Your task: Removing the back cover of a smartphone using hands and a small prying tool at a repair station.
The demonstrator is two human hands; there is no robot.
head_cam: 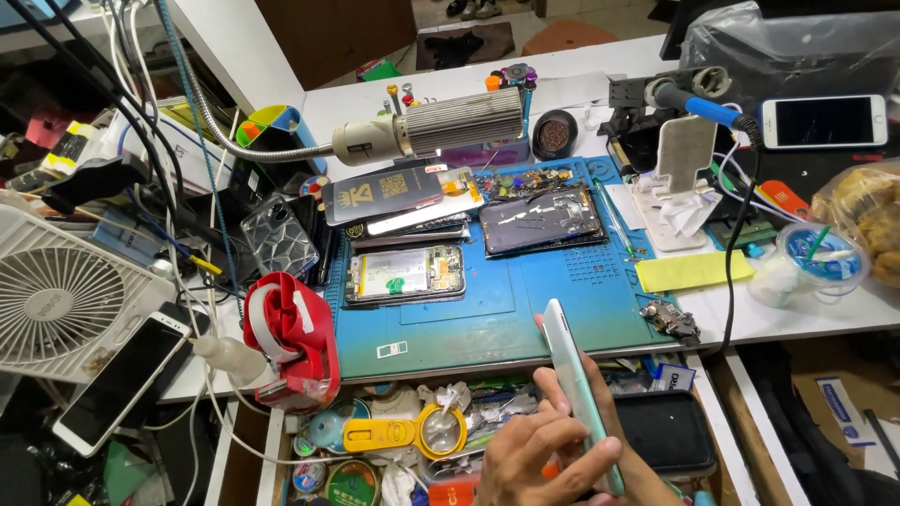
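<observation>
Head view: the open drawer [722,440] under the worktop [806,309] is crammed with a yellow tool [398,434], round tins and scraps. Above it, the left hand [544,459] grips a pale green phone [579,394] on edge, fingers wrapped round it; the right hand sits hidden behind, grip unclear. Beyond lie the blue mat [525,300] with opened phones [405,275], and a red tape dispenser [292,339] to the left.

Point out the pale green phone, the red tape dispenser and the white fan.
pale green phone [574,394], head view, its side edge
red tape dispenser [298,347], head view, red body
white fan [56,300], head view, grille
</observation>
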